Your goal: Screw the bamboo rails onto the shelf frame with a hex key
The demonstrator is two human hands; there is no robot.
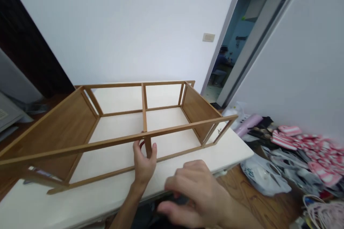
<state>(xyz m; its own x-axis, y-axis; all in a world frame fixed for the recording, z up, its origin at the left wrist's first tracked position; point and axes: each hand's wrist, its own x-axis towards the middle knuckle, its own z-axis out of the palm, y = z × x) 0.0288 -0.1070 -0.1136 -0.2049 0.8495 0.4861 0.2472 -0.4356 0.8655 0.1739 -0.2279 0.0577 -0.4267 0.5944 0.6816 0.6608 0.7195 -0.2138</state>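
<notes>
A brown wooden shelf frame (115,140) with solid end panels lies across a white table (233,150). My left hand (144,161) is wrapped around the short middle post on the frame's near side, with the thumb to the right and the fingers to the left, partly behind the post. Closer to the camera, my right hand (197,191) hovers in front of the table's near edge, apart from the frame. It is blurred, its fingers loosely curled and the thumb apart from them. Nothing shows between them.
Small dark metal pieces (219,131) lie at the table's right end. On the wooden floor (236,182) to the right are a white plastic bag (264,177), pink striped cloth (319,154) and a purple roll (248,125). A person (220,62) sits beyond the doorway.
</notes>
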